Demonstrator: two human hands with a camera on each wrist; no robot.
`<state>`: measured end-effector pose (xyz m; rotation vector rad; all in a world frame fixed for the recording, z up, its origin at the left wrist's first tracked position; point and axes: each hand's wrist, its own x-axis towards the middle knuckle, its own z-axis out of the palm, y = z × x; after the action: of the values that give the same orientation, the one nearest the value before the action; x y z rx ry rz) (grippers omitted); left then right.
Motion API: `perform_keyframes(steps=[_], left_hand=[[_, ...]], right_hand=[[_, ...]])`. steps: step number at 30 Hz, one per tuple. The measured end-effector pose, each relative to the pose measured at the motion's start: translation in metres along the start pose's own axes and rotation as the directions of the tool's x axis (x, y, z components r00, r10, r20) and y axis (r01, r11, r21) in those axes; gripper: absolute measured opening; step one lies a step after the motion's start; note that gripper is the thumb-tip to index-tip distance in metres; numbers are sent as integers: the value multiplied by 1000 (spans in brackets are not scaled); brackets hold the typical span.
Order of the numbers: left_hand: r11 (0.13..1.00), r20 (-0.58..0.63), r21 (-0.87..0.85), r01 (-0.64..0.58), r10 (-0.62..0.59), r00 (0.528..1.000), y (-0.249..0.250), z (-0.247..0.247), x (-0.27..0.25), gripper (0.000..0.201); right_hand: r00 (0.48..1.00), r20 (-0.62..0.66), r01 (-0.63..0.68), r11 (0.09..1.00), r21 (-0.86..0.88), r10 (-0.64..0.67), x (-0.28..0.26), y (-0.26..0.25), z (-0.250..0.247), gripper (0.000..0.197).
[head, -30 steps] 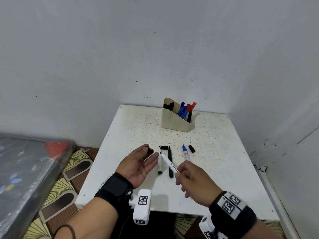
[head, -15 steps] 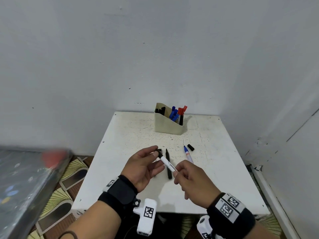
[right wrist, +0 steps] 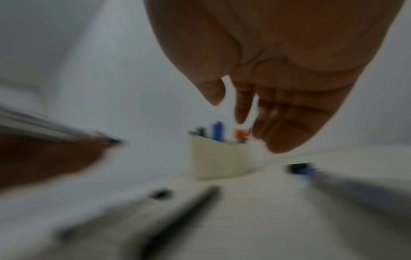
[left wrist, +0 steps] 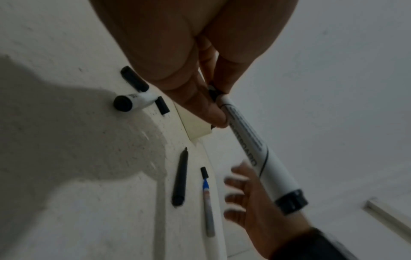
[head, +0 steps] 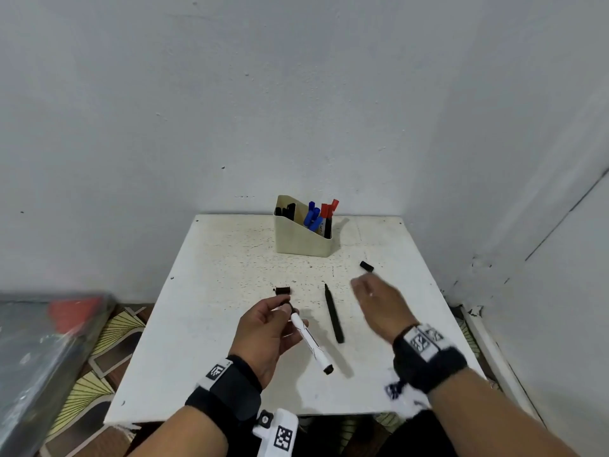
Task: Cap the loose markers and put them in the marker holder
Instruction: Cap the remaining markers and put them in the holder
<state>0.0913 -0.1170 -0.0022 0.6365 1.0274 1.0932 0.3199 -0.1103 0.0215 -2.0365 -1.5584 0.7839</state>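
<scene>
My left hand (head: pixel 285 307) pinches a white marker (head: pixel 309 341) by the black cap on its far end; the left wrist view shows the fingers (left wrist: pixel 213 112) round that cap and the marker body (left wrist: pixel 255 158). My right hand (head: pixel 364 286) hovers open and blurred over the table's right side, above a blue-tipped marker (left wrist: pixel 208 202) that it hides in the head view. A black marker (head: pixel 333 315) lies between the hands. Loose black caps lie at the left (head: pixel 282 290) and the right (head: pixel 366 266). The beige marker holder (head: pixel 303 240) stands at the back.
The holder carries black, blue and red markers. Another white marker (left wrist: pixel 133 102) lies on the table under my left hand, with a black cap (left wrist: pixel 134 81) beside it. The white table (head: pixel 204 341) stands in a wall corner; a dark cabinet (head: pixel 39 357) is at the left.
The black cap went from my left fingers onto the white marker's tip. My right hand let go of the marker and swung right, fingers opening. My left hand alone holds it now.
</scene>
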Motion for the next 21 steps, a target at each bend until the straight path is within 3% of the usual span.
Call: perform_keyframes(steps=[2,4,7,12,15,18,21], left_hand=[[1000,-11,10,22,-22,1000,-2,-5,7,20],[999,-16,36,37,-37,999,-1,-10,14,19],[998,-24,34,43,-42,999,4,-16,23,18],[997,-18,29,66,-65,998,2,-19,36,18],[996,2,48,81,-81,997,-4,-21,42,20],[994,5,54,96,-97,995,-9,-26,46,21],[993,-10,45,107,-106,994,-12,-29,48,21]], right_hand=[[987,-75,-159,923,-352,141,51,28,-19,43],[965,-5,-228,830,-509,262,83,51,-21,46],[964,10,-222,822,-524,267,104,63,-19,30],[964,-185,-248,902,-353,193,156,65,-30,32],[990,-81,-138,905,-402,115,191,67,-34,42],[997,31,-43,847,-530,69,216,70,-32,32],[995,42,-51,840,-540,88,219,66,-38,28]])
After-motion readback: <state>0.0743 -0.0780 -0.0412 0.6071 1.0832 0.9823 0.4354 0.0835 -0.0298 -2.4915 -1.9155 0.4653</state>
